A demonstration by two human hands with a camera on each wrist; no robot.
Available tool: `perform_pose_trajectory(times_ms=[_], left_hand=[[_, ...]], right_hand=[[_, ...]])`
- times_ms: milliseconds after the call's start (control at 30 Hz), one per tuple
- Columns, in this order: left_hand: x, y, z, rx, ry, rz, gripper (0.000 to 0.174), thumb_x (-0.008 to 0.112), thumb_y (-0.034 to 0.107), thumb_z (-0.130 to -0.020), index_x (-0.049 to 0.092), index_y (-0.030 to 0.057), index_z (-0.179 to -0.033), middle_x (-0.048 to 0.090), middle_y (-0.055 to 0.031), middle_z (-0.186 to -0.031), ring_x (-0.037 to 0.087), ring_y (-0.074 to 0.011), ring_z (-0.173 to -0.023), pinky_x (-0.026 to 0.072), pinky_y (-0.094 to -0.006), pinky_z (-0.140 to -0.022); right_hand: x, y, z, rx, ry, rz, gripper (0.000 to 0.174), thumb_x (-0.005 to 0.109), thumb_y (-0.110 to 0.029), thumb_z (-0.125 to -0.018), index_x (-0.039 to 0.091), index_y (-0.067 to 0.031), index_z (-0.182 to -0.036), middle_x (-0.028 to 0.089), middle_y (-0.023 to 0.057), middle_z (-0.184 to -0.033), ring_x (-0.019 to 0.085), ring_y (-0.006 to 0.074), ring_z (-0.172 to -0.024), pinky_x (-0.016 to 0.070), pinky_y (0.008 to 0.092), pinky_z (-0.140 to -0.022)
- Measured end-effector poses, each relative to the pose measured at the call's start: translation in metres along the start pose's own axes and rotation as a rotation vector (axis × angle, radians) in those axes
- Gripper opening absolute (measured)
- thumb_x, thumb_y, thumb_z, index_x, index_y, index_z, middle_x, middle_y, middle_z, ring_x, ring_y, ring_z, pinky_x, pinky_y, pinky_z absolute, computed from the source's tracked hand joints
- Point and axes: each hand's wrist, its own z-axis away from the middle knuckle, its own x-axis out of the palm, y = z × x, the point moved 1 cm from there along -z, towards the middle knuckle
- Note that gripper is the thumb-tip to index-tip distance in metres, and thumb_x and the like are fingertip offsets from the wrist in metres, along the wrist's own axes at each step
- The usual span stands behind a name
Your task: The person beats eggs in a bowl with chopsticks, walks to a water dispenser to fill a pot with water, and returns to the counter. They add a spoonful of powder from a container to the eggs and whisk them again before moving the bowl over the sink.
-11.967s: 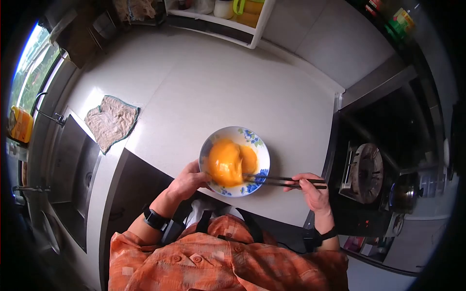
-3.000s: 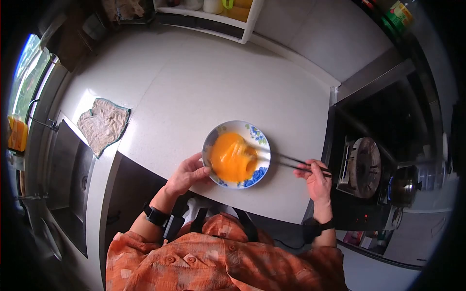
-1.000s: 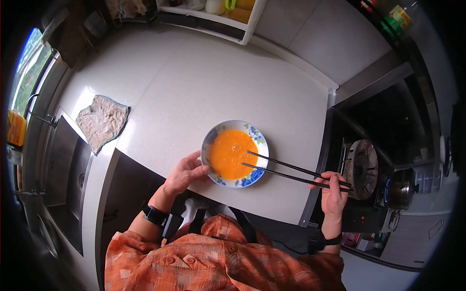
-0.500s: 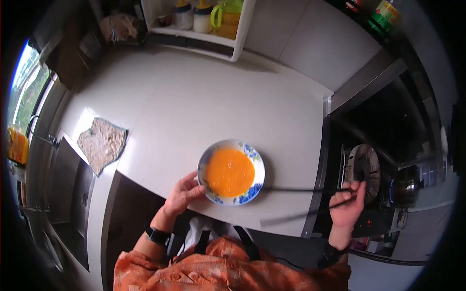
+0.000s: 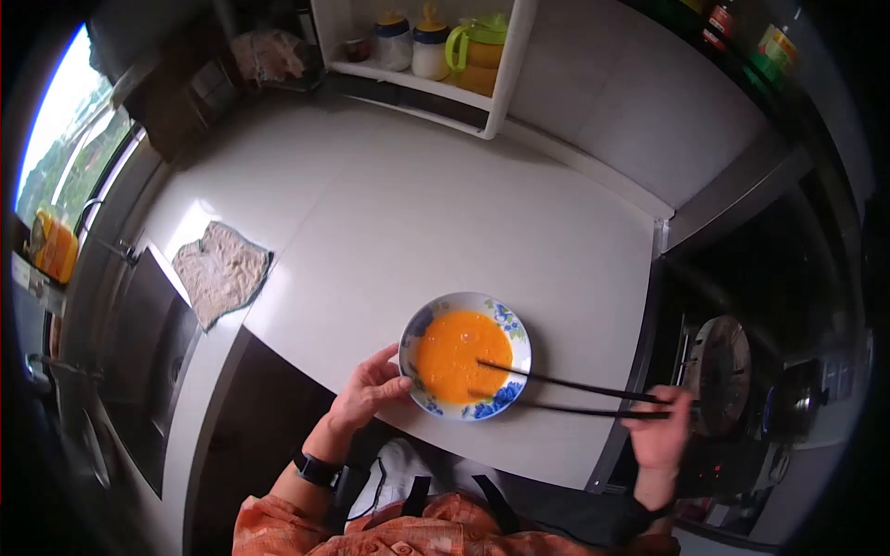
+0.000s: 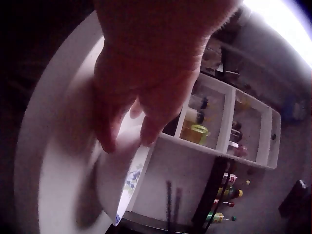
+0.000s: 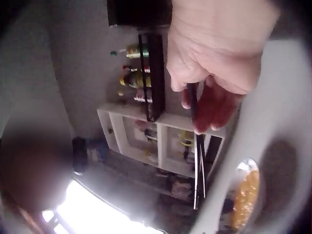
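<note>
Brings the chopsticks (image 5: pixel 575 382) back with both tips at the orange liquid (image 5: pixel 454 363), after having one swung down past the bowl (image 5: pixel 508 394) and toward the counter's (image 5: pixel 371 222) front edge half a second ago. Pinches them near their rear ends in the right hand (image 5: pixel 663 435), fingers curled round, out to the right of the bowl. Still grips the bowl at its near-left side with the left hand (image 5: pixel 371 385), thumb by the rim and fingers against the outer wall. Keeps the bowl near the counter's front edge; cannot tell whether it rests flat. Shows the liquid spread level across the bottom with small bubbles on top, unlike the blurred, heaped-up surface of twelve seconds ago, and leaves bare the white inner wall with its blue flowers. Now takes in more of the white shelf (image 5: pixel 514 69) than half a second ago, holding a clear container (image 5: pixel 393 51), a white-filled container (image 5: pixel 430 60), both blue-topped, and a green-handled pitcher (image 5: pixel 480 67) with brownish contents. Includes a pot (image 5: pixel 793 398) beside the burner (image 5: pixel 723 371) at right.
</note>
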Motion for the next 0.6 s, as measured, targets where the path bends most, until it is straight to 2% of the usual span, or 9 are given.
perform_pose_trajectory(times_ms=[33, 100, 133, 233, 433, 600], left_hand=[[0.002, -0.001, 0.001, 0.004, 0.017, -0.022, 0.061, 0.063, 0.016, -0.082, 0.032, 0.0023, -0.133, 0.061, -0.0107, -0.089, 0.061, -0.0165, -0.078, 0.0508, -0.0281, -0.07], [0.007, 0.0, 0.005, 0.019, 0.082, -0.006, 0.062, 0.063, 0.017, -0.082, 0.031, 0.0003, -0.133, 0.061, -0.0107, -0.088, 0.061, -0.0165, -0.077, 0.0505, -0.0271, -0.069], [0.009, 0.0, 0.009, 0.025, 0.106, 0.011, 0.062, 0.063, 0.017, -0.082, 0.032, 0.0, -0.133, 0.061, -0.0109, -0.088, 0.061, -0.0168, -0.077, 0.0505, -0.0272, -0.069], [0.016, -0.006, 0.025, 0.03, 0.166, 0.047, 0.061, 0.063, 0.017, -0.082, 0.032, -0.0008, -0.132, 0.061, -0.0115, -0.088, 0.061, -0.0176, -0.077, 0.0507, -0.0275, -0.07], [0.026, -0.02, 0.061, 0.039, 0.293, 0.124, 0.059, 0.062, 0.017, -0.083, 0.033, -0.0029, -0.13, 0.061, -0.0134, -0.09, 0.062, -0.0189, -0.076, 0.0518, -0.0288, -0.069], [0.029, -0.024, 0.084, 0.046, 0.3, 0.107, 0.059, 0.062, 0.016, -0.083, 0.033, -0.0035, -0.13, 0.061, -0.0134, -0.09, 0.062, -0.0193, -0.076, 0.0518, -0.028, -0.068]], right_hand=[[-0.007, 0.015, -0.003, -0.055, -0.003, 0.22, 0.031, 0.041, -0.037, -0.093, 0.054, -0.0087, -0.091, 0.055, 0.0043, -0.085, 0.058, 0.0155, -0.069, 0.0515, 0.0384, -0.058], [-0.012, 0.037, -0.01, -0.074, -0.144, 0.377, 0.029, 0.044, -0.028, -0.093, 0.054, -0.0023, -0.099, 0.059, 0.0114, -0.089, 0.062, 0.0229, -0.075, 0.0523, 0.044, -0.065], [-0.014, 0.043, -0.012, -0.064, -0.151, 0.383, 0.029, 0.044, -0.028, -0.093, 0.054, -0.0023, -0.099, 0.059, 0.0114, -0.089, 0.062, 0.0229, -0.075, 0.0523, 0.044, -0.065], [-0.022, 0.055, -0.017, -0.017, -0.229, 0.455, 0.026, 0.046, -0.024, -0.093, 0.054, -0.0003, -0.1, 0.06, 0.0128, -0.088, 0.063, 0.0257, -0.078, 0.0519, 0.0417, -0.07], [-0.04, 0.064, -0.018, 0.12, -0.108, 0.24, 0.028, 0.044, -0.028, -0.093, 0.054, -0.0027, -0.1, 0.061, 0.011, -0.086, 0.063, 0.026, -0.074, 0.0515, 0.0378, -0.068], [-0.02, 0.074, -0.017, 0.028, -0.121, 0.376, 0.024, 0.046, -0.022, -0.093, 0.053, 0.0004, -0.1, 0.059, 0.0109, -0.086, 0.063, 0.0225, -0.076, 0.0516, 0.0315, -0.067]])
